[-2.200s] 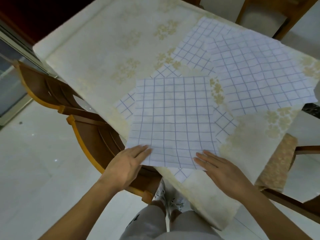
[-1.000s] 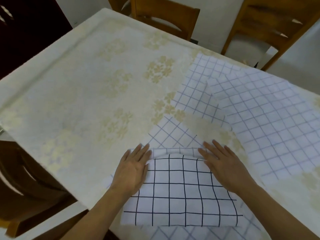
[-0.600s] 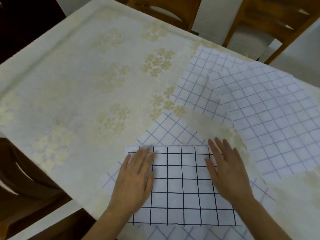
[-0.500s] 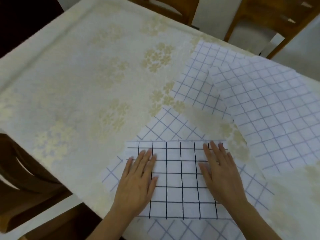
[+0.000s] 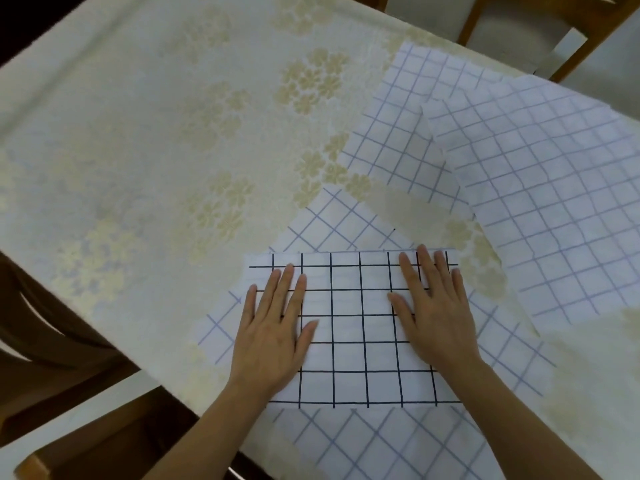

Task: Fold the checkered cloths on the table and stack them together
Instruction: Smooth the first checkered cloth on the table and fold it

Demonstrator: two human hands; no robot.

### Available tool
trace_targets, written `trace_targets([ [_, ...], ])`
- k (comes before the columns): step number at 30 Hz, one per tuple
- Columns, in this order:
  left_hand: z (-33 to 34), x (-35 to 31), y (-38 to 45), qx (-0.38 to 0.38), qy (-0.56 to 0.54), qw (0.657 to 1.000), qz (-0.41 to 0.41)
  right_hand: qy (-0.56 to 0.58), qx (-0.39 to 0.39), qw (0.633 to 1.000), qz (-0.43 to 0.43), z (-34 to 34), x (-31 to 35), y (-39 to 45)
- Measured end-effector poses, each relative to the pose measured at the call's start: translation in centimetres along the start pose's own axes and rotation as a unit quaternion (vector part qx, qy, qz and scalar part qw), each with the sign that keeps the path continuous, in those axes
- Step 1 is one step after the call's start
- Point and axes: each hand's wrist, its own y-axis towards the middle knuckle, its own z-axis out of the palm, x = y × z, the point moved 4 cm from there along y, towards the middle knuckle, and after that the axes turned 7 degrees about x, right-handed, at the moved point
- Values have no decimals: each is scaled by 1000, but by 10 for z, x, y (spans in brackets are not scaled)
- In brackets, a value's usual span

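— From the head view, what are the hands doing?

— Both lie flat, palms down, on a folded checkered cloth [image 5: 353, 327] with bold dark lines. The left hand [image 5: 273, 330] rests on its left part, fingers [image 5: 284, 289] stretched out and slightly spread, gripping nothing. The right hand [image 5: 433, 317] mirrors it on the right part, fingers [image 5: 424, 268] also straight and open, their tips almost at the cloth's far edge.

— Where does that cloth sit?

— At the near edge of the bench [image 5: 138, 150], which is covered with a cream tablecloth with pale gold flowers. It lies square to the person, on top of a second checkered cloth [image 5: 346, 441] with fainter blue lines, turned diagonally so its corners stick out beyond the folded one: one corner points away, one left, and a broad part shows on the near side between the forearms.

— Any others?

— Two more, further right. A large cloth [image 5: 554, 202] with faint lines spreads unfolded toward the right edge, and it overlaps the fourth cloth [image 5: 398, 133], which peeks out on its left. Both are apart from the pair under the hands, with bare tablecloth between.

— And around the bench?

— A wooden chair [image 5: 52, 341] stands at the near left, and another chair [image 5: 519, 26] at the far right beyond the bench.
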Motion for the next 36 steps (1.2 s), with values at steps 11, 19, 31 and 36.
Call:
trace_targets([
  [11, 5, -41, -33, 2, 14, 998, 61, 5, 12, 999, -50, -5, 52, -45],
  [19, 17, -39, -39, -6, 8, 1000, 29, -31, 41, 998, -36, 10, 35, -58],
  [31, 15, -25, -56, 9, 6, 1000, -16, -32, 48, 998, -13, -3, 8, -74],
  [36, 20, -19, -59, 8, -5, 999, -53, -43, 66, 997, -10, 2, 0, -75],
])
